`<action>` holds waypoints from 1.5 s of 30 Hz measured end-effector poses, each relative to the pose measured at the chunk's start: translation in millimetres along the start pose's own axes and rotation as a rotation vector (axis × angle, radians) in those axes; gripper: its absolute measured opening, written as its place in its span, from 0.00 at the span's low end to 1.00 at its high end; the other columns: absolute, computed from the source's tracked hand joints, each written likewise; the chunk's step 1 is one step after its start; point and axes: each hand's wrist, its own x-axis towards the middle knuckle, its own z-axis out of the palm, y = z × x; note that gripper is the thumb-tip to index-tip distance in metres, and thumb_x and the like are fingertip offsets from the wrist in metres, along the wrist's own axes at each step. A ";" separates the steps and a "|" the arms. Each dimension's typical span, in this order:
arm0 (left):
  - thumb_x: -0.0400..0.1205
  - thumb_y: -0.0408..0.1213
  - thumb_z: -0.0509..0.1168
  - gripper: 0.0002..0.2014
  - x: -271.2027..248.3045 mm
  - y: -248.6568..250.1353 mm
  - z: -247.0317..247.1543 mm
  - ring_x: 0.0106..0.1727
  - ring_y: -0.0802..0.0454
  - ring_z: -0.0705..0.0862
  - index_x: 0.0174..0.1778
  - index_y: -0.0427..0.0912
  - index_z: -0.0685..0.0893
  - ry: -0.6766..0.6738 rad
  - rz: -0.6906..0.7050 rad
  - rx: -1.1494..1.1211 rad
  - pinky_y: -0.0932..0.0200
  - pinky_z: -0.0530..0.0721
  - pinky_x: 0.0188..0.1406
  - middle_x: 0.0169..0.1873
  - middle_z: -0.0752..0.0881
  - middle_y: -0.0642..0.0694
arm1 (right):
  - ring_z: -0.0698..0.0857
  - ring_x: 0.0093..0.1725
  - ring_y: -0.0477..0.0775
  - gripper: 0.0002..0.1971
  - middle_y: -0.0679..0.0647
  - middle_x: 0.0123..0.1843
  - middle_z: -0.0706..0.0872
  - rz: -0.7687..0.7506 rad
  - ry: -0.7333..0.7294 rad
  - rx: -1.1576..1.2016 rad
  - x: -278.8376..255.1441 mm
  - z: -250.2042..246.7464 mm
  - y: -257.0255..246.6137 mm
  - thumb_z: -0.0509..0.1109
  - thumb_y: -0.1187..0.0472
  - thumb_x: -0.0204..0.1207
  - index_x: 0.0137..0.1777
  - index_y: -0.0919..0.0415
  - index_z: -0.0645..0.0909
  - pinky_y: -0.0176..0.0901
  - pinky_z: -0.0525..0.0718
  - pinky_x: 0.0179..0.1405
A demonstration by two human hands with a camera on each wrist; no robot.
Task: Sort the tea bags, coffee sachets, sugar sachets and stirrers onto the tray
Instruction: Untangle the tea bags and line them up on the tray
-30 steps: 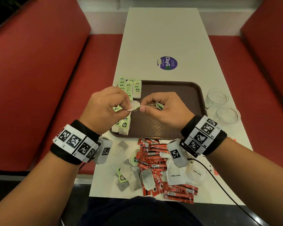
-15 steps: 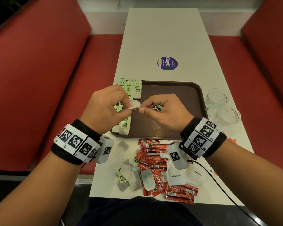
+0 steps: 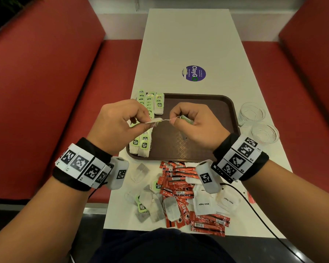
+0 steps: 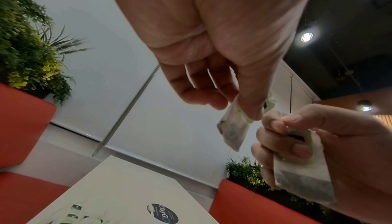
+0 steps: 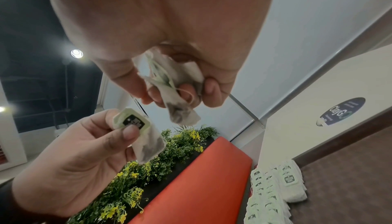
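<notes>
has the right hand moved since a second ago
No, not noticeably. The right hand hangs over the brown plastic tray as before, pinching a tea bag string.

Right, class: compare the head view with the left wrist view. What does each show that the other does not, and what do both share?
Only the head view shows the brown tray with sorted tea bags, the red coffee sachets, white sugar sachets and two glass cups.

Only the left wrist view shows the plants and a ceiling light.

Both show the left hand and right hand, each pinching a tea bag, and the ClayGo sticker.
</notes>
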 end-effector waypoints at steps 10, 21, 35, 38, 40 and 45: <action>0.76 0.37 0.78 0.07 -3.4 6.7 -6.8 0.41 0.58 0.89 0.42 0.36 0.90 0.005 -0.087 -0.068 0.57 0.89 0.41 0.39 0.91 0.48 | 0.80 0.30 0.35 0.07 0.32 0.29 0.82 -0.008 -0.001 0.011 0.6 -1.3 -7.7 0.69 0.69 0.83 0.43 0.59 0.82 0.23 0.73 0.35; 0.78 0.39 0.78 0.10 -5.2 6.5 -8.7 0.41 0.51 0.90 0.44 0.35 0.90 0.055 -0.134 -0.115 0.52 0.89 0.40 0.40 0.91 0.47 | 0.76 0.27 0.43 0.08 0.38 0.27 0.80 0.011 -0.036 0.078 1.5 6.1 -11.4 0.66 0.61 0.84 0.44 0.56 0.84 0.38 0.76 0.31; 0.79 0.34 0.76 0.07 -9.6 4.9 -23.8 0.45 0.49 0.91 0.40 0.47 0.84 0.082 -0.193 -0.221 0.49 0.89 0.45 0.45 0.91 0.46 | 0.83 0.42 0.38 0.17 0.42 0.44 0.85 0.010 -0.058 0.108 -1.1 1.2 -3.2 0.78 0.63 0.70 0.58 0.58 0.82 0.31 0.79 0.45; 0.76 0.27 0.74 0.13 -9.6 8.5 -21.3 0.49 0.47 0.91 0.34 0.46 0.78 0.043 -0.227 -0.298 0.44 0.90 0.47 0.46 0.91 0.43 | 0.84 0.44 0.39 0.16 0.42 0.46 0.86 0.011 -0.047 0.116 -1.0 0.9 -2.8 0.76 0.65 0.70 0.58 0.56 0.82 0.32 0.81 0.47; 0.75 0.23 0.72 0.15 -7.7 11.3 -18.7 0.46 0.47 0.92 0.34 0.44 0.75 0.005 -0.260 -0.336 0.42 0.90 0.44 0.45 0.91 0.43 | 0.85 0.43 0.43 0.16 0.45 0.46 0.87 0.009 -0.046 0.109 -0.2 0.9 -2.3 0.73 0.65 0.72 0.59 0.56 0.81 0.37 0.83 0.46; 0.77 0.19 0.59 0.19 0.7 13.8 -6.7 0.41 0.41 0.82 0.50 0.50 0.76 -0.170 -0.281 -0.316 0.39 0.81 0.42 0.40 0.83 0.47 | 0.83 0.33 0.51 0.11 0.63 0.43 0.85 0.075 -0.098 0.275 1.6 1.5 -4.9 0.62 0.68 0.78 0.60 0.63 0.72 0.35 0.79 0.35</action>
